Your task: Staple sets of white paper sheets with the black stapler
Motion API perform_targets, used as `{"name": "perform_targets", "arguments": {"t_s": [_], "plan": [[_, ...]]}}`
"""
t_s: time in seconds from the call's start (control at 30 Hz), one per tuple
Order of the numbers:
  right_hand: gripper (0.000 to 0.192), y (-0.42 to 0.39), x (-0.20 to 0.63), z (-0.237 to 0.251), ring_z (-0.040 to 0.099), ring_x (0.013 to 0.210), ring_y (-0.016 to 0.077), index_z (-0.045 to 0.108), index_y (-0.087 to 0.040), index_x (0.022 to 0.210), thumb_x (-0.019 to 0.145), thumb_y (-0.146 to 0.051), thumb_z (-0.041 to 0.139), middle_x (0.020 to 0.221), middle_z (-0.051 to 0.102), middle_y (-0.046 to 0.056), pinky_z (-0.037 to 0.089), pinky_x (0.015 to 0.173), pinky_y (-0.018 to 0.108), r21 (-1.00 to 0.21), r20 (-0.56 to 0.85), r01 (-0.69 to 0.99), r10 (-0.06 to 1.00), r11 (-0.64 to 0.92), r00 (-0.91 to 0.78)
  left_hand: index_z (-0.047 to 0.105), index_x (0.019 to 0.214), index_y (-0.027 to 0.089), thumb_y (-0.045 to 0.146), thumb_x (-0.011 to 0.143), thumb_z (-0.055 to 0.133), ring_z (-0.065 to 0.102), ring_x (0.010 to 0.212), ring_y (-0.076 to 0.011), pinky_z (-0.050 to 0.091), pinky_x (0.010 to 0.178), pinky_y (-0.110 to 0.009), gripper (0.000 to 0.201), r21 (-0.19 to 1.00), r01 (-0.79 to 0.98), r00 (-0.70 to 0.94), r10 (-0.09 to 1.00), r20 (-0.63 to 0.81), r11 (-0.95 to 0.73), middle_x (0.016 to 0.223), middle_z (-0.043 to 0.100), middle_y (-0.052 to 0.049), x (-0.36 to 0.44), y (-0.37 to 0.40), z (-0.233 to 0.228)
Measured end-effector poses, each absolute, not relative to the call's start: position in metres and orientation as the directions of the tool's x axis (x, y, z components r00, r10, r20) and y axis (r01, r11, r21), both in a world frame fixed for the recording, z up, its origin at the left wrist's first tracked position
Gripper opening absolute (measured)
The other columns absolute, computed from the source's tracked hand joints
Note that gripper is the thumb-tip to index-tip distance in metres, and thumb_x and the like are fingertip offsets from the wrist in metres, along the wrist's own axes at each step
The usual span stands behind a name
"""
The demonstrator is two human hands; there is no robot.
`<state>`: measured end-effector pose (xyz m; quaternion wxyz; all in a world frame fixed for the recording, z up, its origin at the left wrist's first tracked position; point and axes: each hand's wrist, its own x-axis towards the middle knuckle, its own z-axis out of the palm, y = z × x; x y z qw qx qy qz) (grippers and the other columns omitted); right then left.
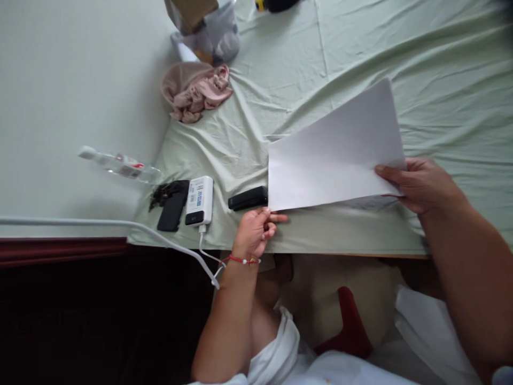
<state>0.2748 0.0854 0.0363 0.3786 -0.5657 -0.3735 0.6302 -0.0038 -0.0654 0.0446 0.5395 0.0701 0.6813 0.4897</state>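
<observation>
A white sheet of paper (pixel 336 149) is held up at a tilt over the bed's near edge; whether it is one sheet or a thin stack I cannot tell. My right hand (pixel 425 184) grips its right side, thumb on top and fingers behind. At the lower left corner, my left hand (pixel 256 230) pinches the paper between thumb and fingertips, with one finger stretched out below the edge. Just beyond my left hand lies a black oblong object (pixel 247 198), its right end close to the paper's left edge.
A white power bank (pixel 200 200) with a plugged-in cable, a black phone (pixel 173 212) and a clear plastic bottle (pixel 124 166) lie at left. Further back are a pink cloth (pixel 196 93) and a plastic bag (pixel 222 35). A pale tube (pixel 160 238) crosses lower left. Green sheet (pixel 248 128) covers the bed.
</observation>
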Motion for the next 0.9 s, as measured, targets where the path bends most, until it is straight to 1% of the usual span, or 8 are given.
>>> {"name": "perform_targets", "arguments": {"t_s": [0.17,0.27,0.4,0.5,0.63,0.7,0.8,0.9], "plan": [[0.008,0.083,0.272,0.037,0.061,0.053,0.0107,0.080,-0.018,0.068,0.070,-0.015,0.088,0.068,0.076,0.002,0.051,0.047,0.018,-0.903,-0.423,-0.050,0.904,-0.426,-0.064,0.052,0.078,0.016,0.009,0.098,0.058,0.043,0.034,-0.0025,0.020,0.033,-0.013,0.022,0.727,-0.439,-0.396,0.613,-0.684,0.528,0.078,0.081,-0.015,-0.005,-0.065,0.047],[0.009,0.082,0.269,0.040,0.062,0.054,0.0110,0.080,-0.018,0.067,0.071,-0.013,0.086,0.068,0.075,0.002,0.051,0.048,0.019,-0.904,-0.419,-0.059,0.905,-0.424,-0.076,0.055,0.083,0.016,0.010,0.094,0.060,0.046,0.035,-0.0044,0.022,0.035,-0.014,0.012,0.775,-0.376,-0.468,0.618,-0.632,0.508,0.078,0.081,-0.014,-0.009,-0.068,0.044],[0.012,0.082,0.267,0.041,0.060,0.052,0.0107,0.078,-0.018,0.064,0.073,-0.014,0.085,0.067,0.074,0.001,0.048,0.045,0.018,-0.908,-0.411,-0.042,0.907,-0.416,-0.092,0.064,0.085,0.017,0.022,0.094,0.063,0.038,0.033,-0.0061,0.022,0.038,-0.019,0.010,0.880,-0.070,-0.669,0.633,-0.391,0.469,0.060,0.073,-0.003,-0.016,-0.076,0.034],[0.013,0.083,0.269,0.039,0.061,0.053,0.0106,0.079,-0.018,0.066,0.077,-0.011,0.082,0.067,0.074,0.002,0.048,0.045,0.018,-0.907,-0.415,-0.039,0.906,-0.419,-0.084,0.071,0.083,0.019,0.026,0.096,0.063,0.045,0.041,-0.0099,0.029,0.045,-0.021,0.017,0.857,0.287,-0.757,0.650,-0.071,0.428,0.055,0.066,0.001,-0.018,-0.084,0.032],[0.017,0.084,0.271,0.039,0.061,0.051,0.0108,0.079,-0.017,0.066,0.079,-0.007,0.079,0.065,0.074,0.002,0.049,0.044,0.018,-0.906,-0.416,-0.044,0.905,-0.420,-0.087,0.075,0.096,0.023,0.026,0.101,0.060,0.071,0.079,-0.0200,0.053,0.079,-0.030,0.017,0.736,0.604,-0.713,0.621,0.326,0.307,0.080,0.078,-0.004,-0.018,-0.085,0.033],[0.017,0.083,0.270,0.039,0.061,0.052,0.0107,0.080,-0.017,0.066,0.080,-0.007,0.079,0.066,0.074,0.002,0.049,0.045,0.019,-0.908,-0.410,-0.047,0.907,-0.415,-0.091,0.078,0.102,0.024,0.026,0.102,0.060,0.072,0.109,-0.0255,0.052,0.105,-0.040,0.018,0.658,0.704,-0.641,0.639,0.426,0.267,0.107,0.082,-0.009,-0.022,-0.082,0.029],[0.019,0.081,0.267,0.040,0.059,0.051,0.0098,0.079,-0.017,0.067,0.083,-0.007,0.077,0.065,0.073,0.002,0.046,0.044,0.018,-0.908,-0.413,-0.031,0.907,-0.417,-0.084,0.080,0.114,0.025,0.027,0.101,0.062,0.054,0.146,-0.0295,0.033,0.129,-0.050,0.022,0.594,0.775,-0.545,0.705,0.454,0.215,0.140,0.074,-0.011,-0.032,-0.077,0.017],[0.022,0.080,0.263,0.040,0.057,0.050,0.0091,0.079,-0.016,0.066,0.085,-0.006,0.074,0.064,0.072,0.001,0.045,0.043,0.018,-0.908,-0.416,-0.022,0.905,-0.419,-0.086,0.079,0.123,0.025,0.029,0.103,0.060,0.051,0.152,-0.0286,0.031,0.131,-0.052,0.027,0.641,0.749,-0.498,0.781,0.378,0.168,0.146,0.072,-0.012,-0.041,-0.074,0.009]]}}
